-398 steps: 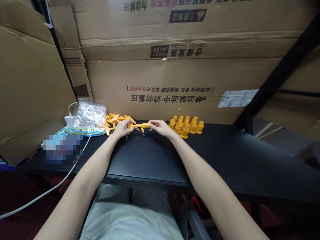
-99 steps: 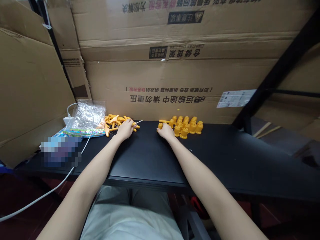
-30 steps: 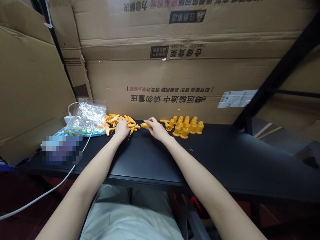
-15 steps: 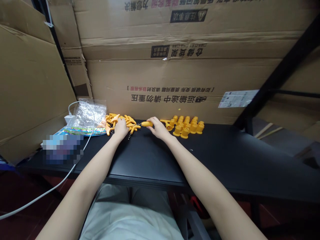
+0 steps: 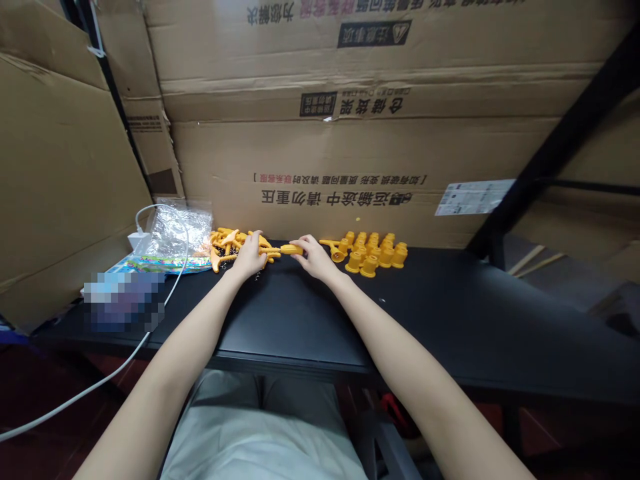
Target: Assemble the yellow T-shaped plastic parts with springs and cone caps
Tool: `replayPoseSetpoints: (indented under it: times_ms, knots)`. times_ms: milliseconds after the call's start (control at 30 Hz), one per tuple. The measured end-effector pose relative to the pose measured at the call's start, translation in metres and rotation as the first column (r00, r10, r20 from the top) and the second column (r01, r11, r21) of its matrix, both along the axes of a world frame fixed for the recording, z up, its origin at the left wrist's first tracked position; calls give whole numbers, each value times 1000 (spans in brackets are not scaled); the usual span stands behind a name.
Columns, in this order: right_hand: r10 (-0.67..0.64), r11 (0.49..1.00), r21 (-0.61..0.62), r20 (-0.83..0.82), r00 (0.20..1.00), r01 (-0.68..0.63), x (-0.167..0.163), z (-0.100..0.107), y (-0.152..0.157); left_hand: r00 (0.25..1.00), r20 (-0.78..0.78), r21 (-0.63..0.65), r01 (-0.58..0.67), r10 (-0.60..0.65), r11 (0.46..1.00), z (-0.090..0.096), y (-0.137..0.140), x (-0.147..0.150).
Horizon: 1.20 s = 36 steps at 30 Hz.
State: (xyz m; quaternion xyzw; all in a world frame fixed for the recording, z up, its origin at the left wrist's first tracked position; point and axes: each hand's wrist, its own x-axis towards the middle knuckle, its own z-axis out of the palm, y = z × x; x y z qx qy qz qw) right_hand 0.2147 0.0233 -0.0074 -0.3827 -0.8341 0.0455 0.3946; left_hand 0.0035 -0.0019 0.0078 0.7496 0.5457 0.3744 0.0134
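Note:
My right hand [image 5: 317, 257] pinches a yellow corkscrew handle [image 5: 291, 249] between thumb and fingers, just above the black tabletop. My left hand [image 5: 248, 257] is at the right side of a pile of yellow T-shaped corkscrews [image 5: 226, 241], some with metal spirals showing. Its thumb and fingers are closed around a yellow corkscrew piece [image 5: 270, 251] that points at the handle in my right hand. Whether the two pieces touch, I cannot tell. Right of my right hand stand several yellow cup-shaped bases [image 5: 369, 265], with one corkscrew body [image 5: 337, 251] lying beside them.
A clear plastic bag [image 5: 181, 225] and a colourful packet [image 5: 173, 264] lie left of the pile. A white cable [image 5: 120, 367] runs across the table's left edge. Cardboard [image 5: 300, 147] walls the back, and a black metal post [image 5: 545, 153] slants at the right.
My left hand has moved slightly right, out of the pile, with a yellow piece now showing between it and my right hand. The spiral beside the right hand's handle no longer shows.

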Motion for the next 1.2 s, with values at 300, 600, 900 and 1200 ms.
replayPoseSetpoints:
  times_ms: [300,600,900,1200]
  knots:
    - [3,1000,7,19,1000,-3,2,0,1,978,-192,-113,-98,75,989,11,-10,-5]
    - [97,989,-101,-130,987,-111,10,3,7,975,-215,-127,-84,55,988,14,-9,-7]
    - [97,858,-433,-395,914,-278,21,21,-2,981,-194,-110,4,-25,994,15,-9,-11]
    - [-202,745,-652,-424,883,-142,5,28,-13,986,-156,-90,47,-61,995,15,-10,-7]
